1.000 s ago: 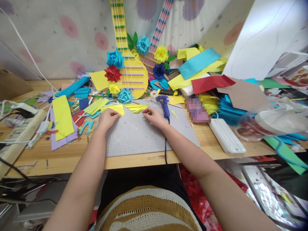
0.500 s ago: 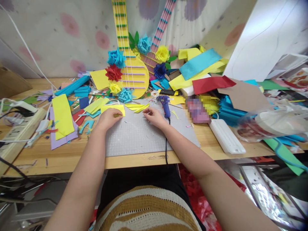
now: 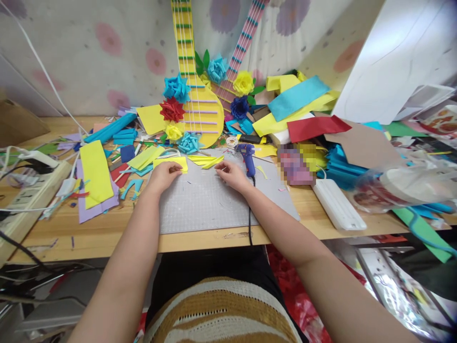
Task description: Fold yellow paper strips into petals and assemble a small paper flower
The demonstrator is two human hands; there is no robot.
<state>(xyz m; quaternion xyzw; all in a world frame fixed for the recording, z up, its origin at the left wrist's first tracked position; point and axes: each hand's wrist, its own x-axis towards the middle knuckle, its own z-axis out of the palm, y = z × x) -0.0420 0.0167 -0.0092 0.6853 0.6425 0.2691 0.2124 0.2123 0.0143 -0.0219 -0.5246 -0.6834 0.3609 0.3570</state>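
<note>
My left hand [image 3: 164,177] is closed at the left side of the grey cutting mat [image 3: 200,209], its fingers on a small yellow paper piece [image 3: 182,163]. Part of that piece is hidden behind the fingers. Across from it, my right hand [image 3: 231,176] has its thumb and fingertips drawn together; whatever they pinch is too small to make out. Between the hands, just beyond the fingertips, lie several folded yellow paper strips [image 3: 205,161]. A blue glue gun [image 3: 248,159] rests right beside my right hand, its black cord running down over the mat.
A yellow paper guitar [image 3: 209,114] with paper flowers leans at the back beside a pink one [image 3: 238,62]. Coloured paper heaps [image 3: 300,97] crowd the right, near a white power strip [image 3: 339,205]. Yellow and purple sheets [image 3: 94,176] lie left, by another power strip [image 3: 34,205].
The whole view has shifted slightly, so things appear a little further right. The yellow piece at my left hand looks tilted a bit differently. Both hands keep nearly the same places.
</note>
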